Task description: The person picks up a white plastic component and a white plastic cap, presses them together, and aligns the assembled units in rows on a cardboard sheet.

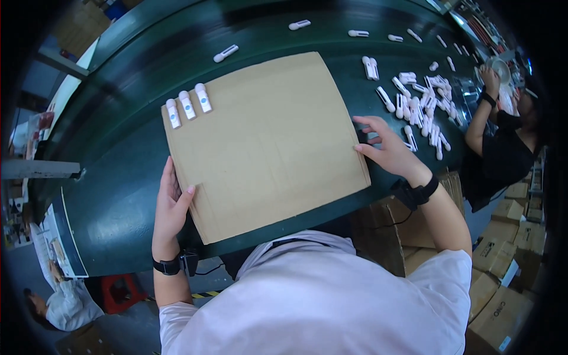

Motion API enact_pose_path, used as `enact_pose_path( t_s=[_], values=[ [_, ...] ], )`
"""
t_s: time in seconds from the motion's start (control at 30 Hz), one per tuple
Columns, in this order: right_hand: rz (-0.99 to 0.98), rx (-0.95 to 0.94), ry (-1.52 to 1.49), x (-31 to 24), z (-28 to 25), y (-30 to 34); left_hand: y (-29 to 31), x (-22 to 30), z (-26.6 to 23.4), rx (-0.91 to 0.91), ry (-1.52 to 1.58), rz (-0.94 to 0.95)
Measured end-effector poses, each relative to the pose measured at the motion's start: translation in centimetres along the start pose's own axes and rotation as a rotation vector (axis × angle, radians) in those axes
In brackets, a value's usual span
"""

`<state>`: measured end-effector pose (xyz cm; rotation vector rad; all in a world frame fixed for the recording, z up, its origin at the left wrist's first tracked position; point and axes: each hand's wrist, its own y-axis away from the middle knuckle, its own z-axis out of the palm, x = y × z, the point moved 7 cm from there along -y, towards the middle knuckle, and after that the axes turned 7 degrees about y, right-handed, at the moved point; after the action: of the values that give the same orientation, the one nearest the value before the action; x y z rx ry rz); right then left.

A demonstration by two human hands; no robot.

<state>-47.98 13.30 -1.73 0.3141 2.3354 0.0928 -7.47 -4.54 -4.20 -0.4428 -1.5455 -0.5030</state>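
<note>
Workshop seen in head view: long dark green work surface (118, 195), smooth w/ a dull sheen, curved by the lens. Gray metal bar (41, 170) juts in at L; brown cardboard boxes (503, 254) stacked lower R, red plastic stool (121, 293) on the floor lower L. Co-worker in black (503, 142) at far R, another in a pale top (74, 307) at lower L.

Middle of the surface, right in front of the person: cardboard panel (272, 148), tan, flat, matte, roughly rectangular, faint creases, set at a slant. On its upper L corner, three white handheld devices (188, 105) in a row, side by side, smooth plastic, rounded heads, blue dot on each. Loose heap of similar devices (417, 106) R of the panel, lying at all angles, some overlapping; more singles (226, 53) spread along the far side, well apart.

L hand (170, 207): thumb on panel's top face nr L edge, other fingers along outer side, partly hidden; edge held btwn, gap narrow. R hand (387, 148): fingers loosely curled & spread fairly wide, thumb tip touching R edge, index tip at or just beside same edge, not closed round it; can't tell which. Black wrist straps (423, 192) on both wrists.
</note>
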Motion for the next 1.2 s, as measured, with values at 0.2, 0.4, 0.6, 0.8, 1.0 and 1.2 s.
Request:
enact_pose_path(
  t_s=[0.2, 0.4, 0.6, 0.8, 1.0, 1.2],
  values=[
    [-0.147, 0.145, 0.289, -0.7, -6.8, -6.8, -4.0, 3.4, -5.9, 0.050, -0.349, 0.049],
    [-0.352, 0.312, 0.812, -2.6, -10.5, -19.9, -14.7, 8.8, -10.4, 0.029, -0.764, 0.124],
    [-0.416, 0.208, 0.918, -5.3, -7.1, -29.5, -23.9, 9.9, -8.8, -0.145, -1.190, 0.195],
    [-0.361, 0.043, 0.828, -3.9, -3.8, -33.9, -29.9, 7.0, -3.1, -0.318, -1.048, 0.064],
    [-0.271, -0.016, 0.734, -4.5, -4.2, -34.3, -31.7, 4.0, -0.7, -0.483, -0.934, 0.049],
    [-0.303, 0.122, 0.338, -6.4, -6.7, -27.7, -30.1, 3.8, -3.5, -0.396, -0.910, 0.049]
  ],
)
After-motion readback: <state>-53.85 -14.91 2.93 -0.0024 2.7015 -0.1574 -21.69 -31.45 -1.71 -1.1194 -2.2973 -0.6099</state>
